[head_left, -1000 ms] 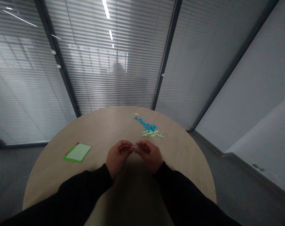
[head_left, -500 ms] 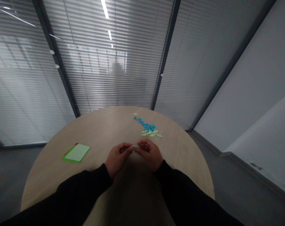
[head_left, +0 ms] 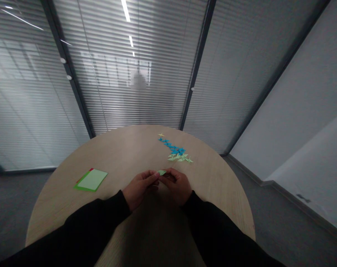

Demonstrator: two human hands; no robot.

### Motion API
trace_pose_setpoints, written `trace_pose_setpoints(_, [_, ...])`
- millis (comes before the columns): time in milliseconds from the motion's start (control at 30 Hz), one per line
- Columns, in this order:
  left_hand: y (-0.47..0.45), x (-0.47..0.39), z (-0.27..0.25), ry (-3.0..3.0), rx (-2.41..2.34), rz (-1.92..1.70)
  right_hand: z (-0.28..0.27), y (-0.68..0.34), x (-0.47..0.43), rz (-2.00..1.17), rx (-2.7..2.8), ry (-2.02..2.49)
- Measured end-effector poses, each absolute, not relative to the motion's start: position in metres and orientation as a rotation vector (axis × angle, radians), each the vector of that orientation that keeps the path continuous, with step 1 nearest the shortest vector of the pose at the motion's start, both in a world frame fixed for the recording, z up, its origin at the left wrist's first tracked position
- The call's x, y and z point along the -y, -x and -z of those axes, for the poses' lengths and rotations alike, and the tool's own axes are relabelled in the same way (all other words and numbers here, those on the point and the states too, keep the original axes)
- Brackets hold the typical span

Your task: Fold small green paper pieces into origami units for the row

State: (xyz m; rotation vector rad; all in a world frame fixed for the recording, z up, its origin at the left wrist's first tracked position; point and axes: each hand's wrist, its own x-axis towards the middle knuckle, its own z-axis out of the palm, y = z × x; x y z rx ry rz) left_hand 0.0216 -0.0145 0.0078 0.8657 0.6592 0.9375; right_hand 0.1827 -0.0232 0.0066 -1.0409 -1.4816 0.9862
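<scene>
Between my two hands, above the near part of the round table [head_left: 124,148], is a small folded piece of light green paper [head_left: 162,172]. My left hand [head_left: 140,188] pinches its left side between thumb and fingers. On the other side, the fingertips of my right hand [head_left: 177,185] close on the paper as well. The lower part of the paper is hidden by my fingers. Just beyond my right hand lie several light green folded paper pieces [head_left: 181,158], pointed like small birds or stars.
Behind the green pieces, a row of blue folded paper pieces [head_left: 174,148] runs toward the far edge, ending at a yellow one [head_left: 161,135]. A stack of paper sheets [head_left: 92,180], pale green over bright green and red, lies at left. Blinds [head_left: 146,100] hang beyond the table.
The folded paper has turned and now shows more of its face above my fingertips. The fingers of my left hand have shifted, with the thumb now lying over the paper.
</scene>
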Motion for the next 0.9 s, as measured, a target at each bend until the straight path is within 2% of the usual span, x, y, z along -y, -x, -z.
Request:
trace_pose_setpoints(600, [-0.023, 0.019, -0.009, -0.966, -0.820, -1.131, -0.015, -0.187, 0.027, -0.410, 1.854, 1.074])
trace_pose_setpoints(900, [-0.018, 0.014, -0.005, -1.308, -0.952, -1.080, -0.010, -0.187, 0.024, -0.429, 1.765, 1.172])
